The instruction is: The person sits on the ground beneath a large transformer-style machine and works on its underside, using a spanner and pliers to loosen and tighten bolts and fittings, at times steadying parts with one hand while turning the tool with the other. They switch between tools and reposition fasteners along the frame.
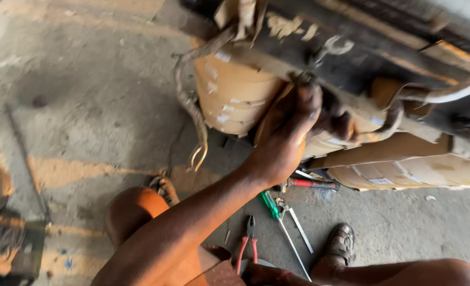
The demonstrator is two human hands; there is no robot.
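Concrete floor (86, 106), tools near. Left hand (285, 135) pressed flat on taped part (235, 95); right hand's (341, 123) grip unclear. Brace firmly, keep loose cable (192, 111) aside.

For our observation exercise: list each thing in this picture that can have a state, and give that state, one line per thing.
Left hand: raised, fingers pressed on the dark frame; whether it grips cannot be told.
Right hand: not visible.
Frame: tilted, wrapped parts beneath it.
Wrapped roll: taped, under the frame.
Pliers: lying on the floor, jaws shut.
Green screwdriver: lying on the floor.
Wire: hanging loose.
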